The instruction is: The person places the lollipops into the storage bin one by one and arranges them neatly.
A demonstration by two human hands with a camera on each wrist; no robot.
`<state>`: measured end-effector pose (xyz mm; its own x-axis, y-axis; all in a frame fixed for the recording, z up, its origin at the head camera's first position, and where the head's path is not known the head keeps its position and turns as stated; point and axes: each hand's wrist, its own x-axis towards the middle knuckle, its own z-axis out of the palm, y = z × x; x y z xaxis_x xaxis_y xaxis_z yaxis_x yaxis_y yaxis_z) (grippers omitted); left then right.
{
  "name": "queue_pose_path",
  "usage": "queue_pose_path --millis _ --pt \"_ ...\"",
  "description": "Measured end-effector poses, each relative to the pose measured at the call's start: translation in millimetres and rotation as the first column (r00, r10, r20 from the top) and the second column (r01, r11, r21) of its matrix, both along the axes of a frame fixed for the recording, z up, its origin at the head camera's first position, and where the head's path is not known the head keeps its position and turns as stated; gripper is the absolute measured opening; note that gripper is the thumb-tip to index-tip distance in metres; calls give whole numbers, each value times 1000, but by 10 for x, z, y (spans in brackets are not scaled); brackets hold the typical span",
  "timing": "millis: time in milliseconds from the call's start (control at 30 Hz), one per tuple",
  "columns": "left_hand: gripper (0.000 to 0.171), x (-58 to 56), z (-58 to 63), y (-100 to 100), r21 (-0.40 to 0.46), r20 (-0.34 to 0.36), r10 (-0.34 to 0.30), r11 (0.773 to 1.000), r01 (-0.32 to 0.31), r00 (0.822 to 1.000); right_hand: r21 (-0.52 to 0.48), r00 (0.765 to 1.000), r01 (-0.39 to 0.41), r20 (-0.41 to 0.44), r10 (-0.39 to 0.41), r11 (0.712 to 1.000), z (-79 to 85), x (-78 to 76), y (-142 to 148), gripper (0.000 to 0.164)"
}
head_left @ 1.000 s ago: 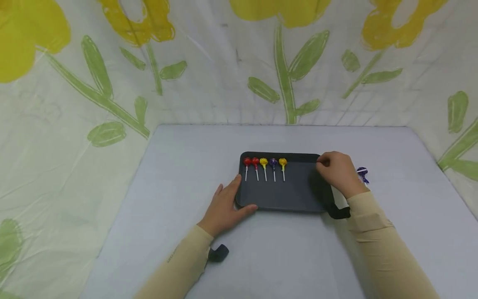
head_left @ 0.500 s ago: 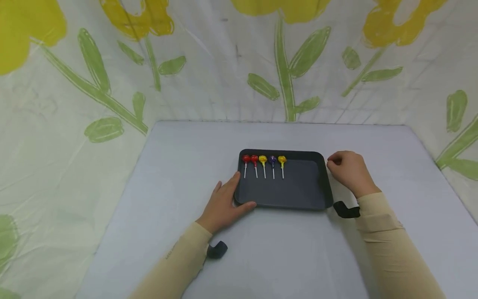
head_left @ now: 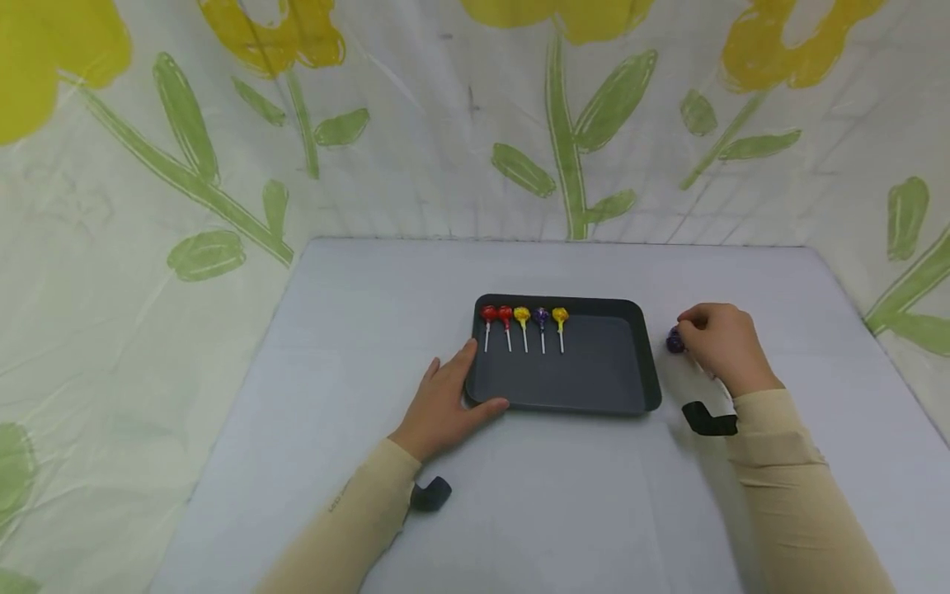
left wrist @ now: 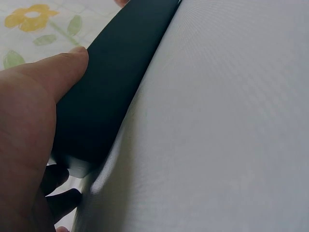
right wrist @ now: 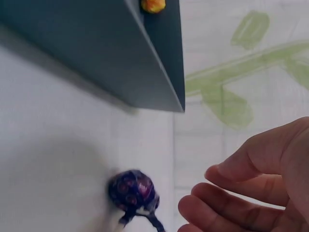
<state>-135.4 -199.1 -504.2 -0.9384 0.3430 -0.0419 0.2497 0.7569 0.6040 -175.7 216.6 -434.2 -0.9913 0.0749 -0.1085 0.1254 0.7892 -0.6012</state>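
A dark grey tray [head_left: 586, 381] lies on the white table, with a row of several wrapped lollipops along its far left part: two red [head_left: 487, 313], two yellow [head_left: 560, 315] and one purple [head_left: 541, 315]. My left hand [head_left: 441, 412] rests at the tray's near left corner, its straight fingers by the left side and the thumb against the front wall. Right of the tray, another purple lollipop [right wrist: 133, 191] lies on the table. Beside it is my right hand [head_left: 723, 342], fingers loosely bent; the right wrist view shows the fingertips apart from the candy, with nothing between them.
The white table [head_left: 371, 305] extends around the tray. Behind it hangs a white curtain [head_left: 423, 165] printed with yellow flowers and green stems. A black wrist mount [head_left: 710, 419] sticks out from the right sleeve.
My right hand has moved right from over the tray's right edge to the purple lollipop on the table. My left hand stays at the tray's corner.
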Motion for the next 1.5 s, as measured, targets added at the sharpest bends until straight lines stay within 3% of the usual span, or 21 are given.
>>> queue_pose_path --millis 367,1067,1500 --pt "111 -9 -12 2 -2 16 -8 1000 8 1000 12 999 27 17 -27 1000 -56 77 119 37" --pt "111 -4 8 -8 2 20 2 1000 -2 1000 132 999 45 2 -45 990 -238 145 209 29" --pt "110 6 18 0 12 15 8 1000 -8 1000 125 998 33 44 -39 992 -306 154 214 30"
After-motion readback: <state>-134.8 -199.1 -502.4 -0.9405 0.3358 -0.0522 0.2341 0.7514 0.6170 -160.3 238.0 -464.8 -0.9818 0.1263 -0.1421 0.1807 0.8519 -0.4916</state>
